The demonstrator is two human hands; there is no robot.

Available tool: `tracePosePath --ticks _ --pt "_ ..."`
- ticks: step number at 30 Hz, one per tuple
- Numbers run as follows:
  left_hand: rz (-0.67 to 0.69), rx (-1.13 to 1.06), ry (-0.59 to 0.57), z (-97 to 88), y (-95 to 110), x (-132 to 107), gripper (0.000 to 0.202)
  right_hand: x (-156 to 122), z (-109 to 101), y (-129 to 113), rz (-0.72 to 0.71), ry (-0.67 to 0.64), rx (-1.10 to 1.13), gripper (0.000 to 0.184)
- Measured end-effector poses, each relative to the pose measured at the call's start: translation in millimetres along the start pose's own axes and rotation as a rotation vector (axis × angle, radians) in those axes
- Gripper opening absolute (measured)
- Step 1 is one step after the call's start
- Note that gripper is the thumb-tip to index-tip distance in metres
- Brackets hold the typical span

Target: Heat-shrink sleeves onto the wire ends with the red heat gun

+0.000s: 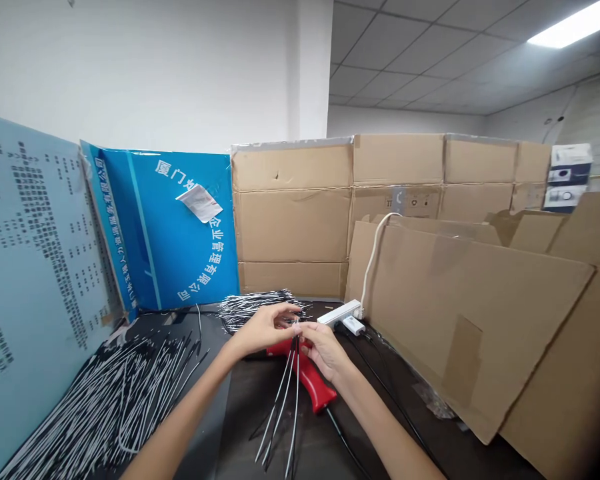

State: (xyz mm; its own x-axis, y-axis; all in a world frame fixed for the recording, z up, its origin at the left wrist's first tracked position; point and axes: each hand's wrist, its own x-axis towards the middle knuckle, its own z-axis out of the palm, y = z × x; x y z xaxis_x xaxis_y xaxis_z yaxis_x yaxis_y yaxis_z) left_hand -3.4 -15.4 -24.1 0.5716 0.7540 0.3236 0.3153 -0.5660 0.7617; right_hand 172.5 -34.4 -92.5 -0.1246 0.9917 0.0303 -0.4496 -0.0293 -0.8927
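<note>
Several thin black-and-white wires (296, 393) hang down from between my two hands over the dark table. My left hand (266, 329) pinches them near their upper ends, thumb against the fingers. Fingertips of my right hand (324, 348) are closed on the same upper ends, touching the left thumb. The very tips of the wires are mostly hidden by the fingers. Right behind the hands lies a red heat gun (313, 380), its handle pointing toward me and its front part covered by my left hand.
A big pile of similar wires (105, 400) lies at left, and another bundle (255, 303) sits behind my hands. A white power strip (340, 312) with plugs stands at right, with black cords running forward. Cardboard panels (293, 227) and a blue board (180, 233) wall the table.
</note>
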Motion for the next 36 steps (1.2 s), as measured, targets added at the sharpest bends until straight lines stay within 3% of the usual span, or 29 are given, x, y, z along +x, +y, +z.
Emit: tracePosePath --ticks 3,12,19,24,36 --pt "0.025 0.073 0.015 7.5 -2 1 0.041 2 -2 2 -0.003 -0.003 0.022 0.026" --pt "0.034 0.215 0.001 5.7 2 1 0.04 0 -1 -2 -0.004 -0.001 0.045 0.021" --pt "0.014 0.048 0.05 9.1 0 1 0.055 -2 0 -7 0.008 0.002 0.023 0.022" --pt "0.065 0.035 0.062 11.3 0 1 0.033 -1 -1 -8 0.017 0.015 0.02 0.025" --pt "0.084 0.133 0.049 9.7 8 0 0.029 -3 0 -11 0.013 -0.002 0.038 0.023"
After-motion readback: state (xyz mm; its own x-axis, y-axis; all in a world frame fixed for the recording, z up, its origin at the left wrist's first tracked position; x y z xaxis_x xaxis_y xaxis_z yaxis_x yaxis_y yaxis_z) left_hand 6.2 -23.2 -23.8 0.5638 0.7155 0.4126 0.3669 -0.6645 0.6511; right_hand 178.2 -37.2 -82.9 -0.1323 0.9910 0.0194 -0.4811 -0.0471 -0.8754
